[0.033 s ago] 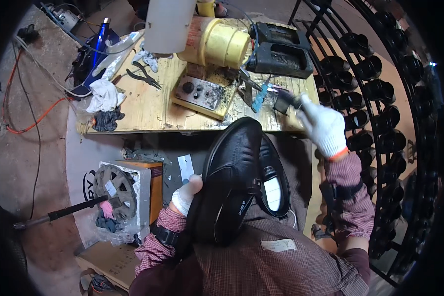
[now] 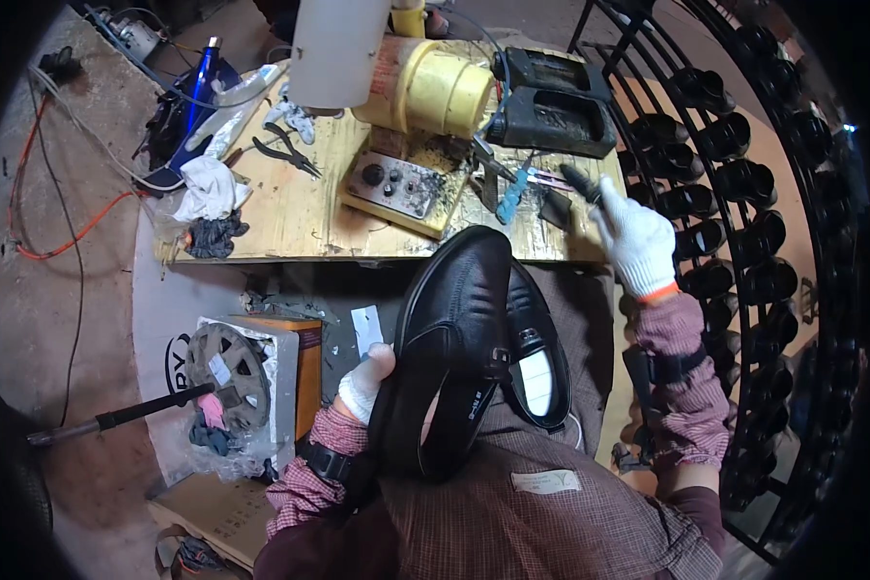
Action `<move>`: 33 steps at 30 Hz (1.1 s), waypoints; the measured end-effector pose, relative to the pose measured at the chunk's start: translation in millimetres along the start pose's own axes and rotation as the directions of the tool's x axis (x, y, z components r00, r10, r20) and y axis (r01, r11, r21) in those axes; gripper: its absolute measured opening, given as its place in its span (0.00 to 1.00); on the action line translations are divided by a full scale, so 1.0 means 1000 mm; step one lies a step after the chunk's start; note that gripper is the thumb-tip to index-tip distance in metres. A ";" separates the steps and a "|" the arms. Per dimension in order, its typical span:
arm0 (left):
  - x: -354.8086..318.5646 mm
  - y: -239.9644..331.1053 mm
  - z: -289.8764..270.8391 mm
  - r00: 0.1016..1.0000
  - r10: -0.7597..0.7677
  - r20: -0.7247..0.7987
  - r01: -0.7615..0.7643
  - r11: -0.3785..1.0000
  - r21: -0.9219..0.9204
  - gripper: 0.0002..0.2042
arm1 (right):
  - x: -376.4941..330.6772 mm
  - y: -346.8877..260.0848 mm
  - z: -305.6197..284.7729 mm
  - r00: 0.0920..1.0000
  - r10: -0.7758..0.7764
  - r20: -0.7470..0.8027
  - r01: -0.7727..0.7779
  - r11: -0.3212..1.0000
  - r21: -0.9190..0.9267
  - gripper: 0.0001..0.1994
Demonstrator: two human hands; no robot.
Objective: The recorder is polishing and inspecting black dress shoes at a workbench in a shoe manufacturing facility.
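Note:
My left hand [image 2: 365, 382], its thumb wrapped in white, grips a black leather shoe [image 2: 454, 338] by the side and holds it over my lap, toe pointing at the bench. A second black shoe [image 2: 539, 362] lies on my lap just right of it, its pale insole showing. My right hand [image 2: 638, 242], in a white glove with an orange cuff, reaches to the bench's right end. It is closed around a dark-handled tool [image 2: 580, 180]. A blue-handled tool [image 2: 509, 196] lies on the bench just left of that hand.
The wooden workbench [image 2: 290, 222] carries a yellow machine [image 2: 435, 92], a grey control box [image 2: 396, 188], pliers [image 2: 285, 150], a black case [image 2: 551, 106] and rags [image 2: 208, 188]. A black rack of dark shoes [image 2: 744, 193] curves along the right. A box with a round metal part [image 2: 232, 362] sits at lower left.

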State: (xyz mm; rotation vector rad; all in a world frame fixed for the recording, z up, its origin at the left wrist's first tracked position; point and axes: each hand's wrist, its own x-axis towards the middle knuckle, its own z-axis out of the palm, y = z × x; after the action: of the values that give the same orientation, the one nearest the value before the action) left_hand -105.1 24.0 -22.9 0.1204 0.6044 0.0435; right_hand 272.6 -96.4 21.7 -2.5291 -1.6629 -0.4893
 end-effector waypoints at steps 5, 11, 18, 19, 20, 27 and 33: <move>0.021 -0.005 -0.006 0.967 0.249 0.056 -0.249 0.969 0.000 0.39 | -0.016 0.013 0.081 0.994 0.026 0.107 -0.012 0.992 -0.129 0.28; 0.033 -0.004 0.002 0.961 0.245 0.126 -0.245 0.969 -0.009 0.38 | -0.105 -0.037 -0.007 0.958 -0.010 0.286 -0.185 0.742 0.645 0.45; 0.064 -0.017 0.015 0.966 0.059 0.252 -0.082 0.993 0.081 0.39 | -0.166 -0.045 -0.030 0.574 0.234 0.784 -0.790 -0.090 0.606 0.23; 0.068 -0.020 0.017 0.993 0.065 0.098 -0.079 0.986 0.146 0.38 | -0.169 -0.039 -0.035 0.561 0.260 0.786 -0.771 -0.181 0.610 0.21; 0.074 -0.022 0.018 0.996 0.086 -0.002 -0.084 0.984 0.158 0.36 | -0.170 -0.037 -0.041 0.634 0.338 0.696 -0.691 -0.158 0.706 0.21; 0.069 -0.024 0.040 0.845 0.534 -0.025 -0.419 0.690 0.590 0.34 | -0.124 -0.048 -0.089 0.801 0.267 0.536 -0.582 0.137 0.802 0.24; 0.026 -0.017 0.058 0.899 0.330 0.287 -0.436 0.737 0.517 0.56 | -0.069 -0.109 -0.079 0.963 -0.057 0.263 -0.216 0.415 0.884 0.34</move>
State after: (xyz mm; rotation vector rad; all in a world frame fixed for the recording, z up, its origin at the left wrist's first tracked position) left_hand -50.5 2.9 7.7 0.8360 0.3862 0.2549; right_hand 131.3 -130.7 63.2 -1.7872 -1.2614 0.6680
